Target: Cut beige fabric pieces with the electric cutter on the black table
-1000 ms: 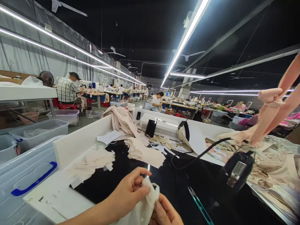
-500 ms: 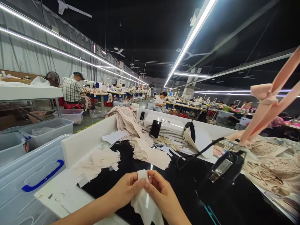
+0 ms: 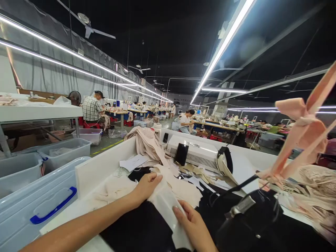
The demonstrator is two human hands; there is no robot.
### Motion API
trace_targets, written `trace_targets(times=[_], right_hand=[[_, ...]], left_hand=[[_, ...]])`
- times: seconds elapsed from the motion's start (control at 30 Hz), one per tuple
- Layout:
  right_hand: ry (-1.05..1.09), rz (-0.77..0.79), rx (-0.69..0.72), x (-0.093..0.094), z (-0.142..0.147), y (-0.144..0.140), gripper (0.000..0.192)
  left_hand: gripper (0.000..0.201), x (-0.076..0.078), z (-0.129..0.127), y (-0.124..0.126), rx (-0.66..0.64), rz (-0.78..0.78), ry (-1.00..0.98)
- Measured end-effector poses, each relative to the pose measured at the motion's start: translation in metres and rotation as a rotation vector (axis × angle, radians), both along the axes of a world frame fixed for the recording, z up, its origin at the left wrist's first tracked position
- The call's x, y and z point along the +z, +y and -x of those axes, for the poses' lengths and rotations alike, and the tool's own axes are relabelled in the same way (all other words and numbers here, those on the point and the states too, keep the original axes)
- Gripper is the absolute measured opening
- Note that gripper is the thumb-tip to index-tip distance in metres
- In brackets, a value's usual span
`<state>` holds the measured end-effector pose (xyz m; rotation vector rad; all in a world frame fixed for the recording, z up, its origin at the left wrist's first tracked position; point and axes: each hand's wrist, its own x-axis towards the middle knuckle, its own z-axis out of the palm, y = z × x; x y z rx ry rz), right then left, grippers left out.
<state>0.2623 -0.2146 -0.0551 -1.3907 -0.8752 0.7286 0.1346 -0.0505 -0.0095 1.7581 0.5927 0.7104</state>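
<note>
The right hand (image 3: 193,224), wrist out of frame, partly hides the pale strip (image 3: 166,200).

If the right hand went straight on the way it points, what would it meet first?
Past the pale strip the right hand holds, probably the left hand, though depth is unclear.

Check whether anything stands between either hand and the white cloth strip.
Nothing visible does: the left hand pinches the white cloth strip toward its far end, and the right hand holds its edge nearer the camera.
</note>
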Motion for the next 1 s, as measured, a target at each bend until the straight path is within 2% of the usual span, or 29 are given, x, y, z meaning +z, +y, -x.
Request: trace_targets(times=[0.1,0.27,0.4,0.6,0.77,1.0], right_hand=[[-0.015,0.006,-0.156,0.008,-0.030,0.008,0.054],[-0.057,-0.015,-0.344,0.021,-0.076,0.022,0.056],[-0.156,0.023,-0.420,0.015,-0.105,0.037,0.055],[-0.397,0.192,-0.482,-0.013,-0.137,0.053,0.031],[-0.584,0.296,-0.453,-0.023,-0.142,0.053,0.030],[-0.752,0.368,-0.463,-0.014,-0.114,0.040,0.040]], left_hand=[[0.033,0.011,-0.025,0.024,0.046,-0.039,0.047],[0.035,0.019,-0.067,0.050,0.101,-0.043,0.144],[0.035,0.011,-0.086,0.062,0.140,-0.044,0.234],[0.035,-0.012,-0.086,0.070,0.140,-0.044,0.362],[0.035,-0.022,-0.080,0.073,0.133,-0.031,0.424],[0.035,-0.018,-0.075,0.066,0.117,-0.006,0.425]])
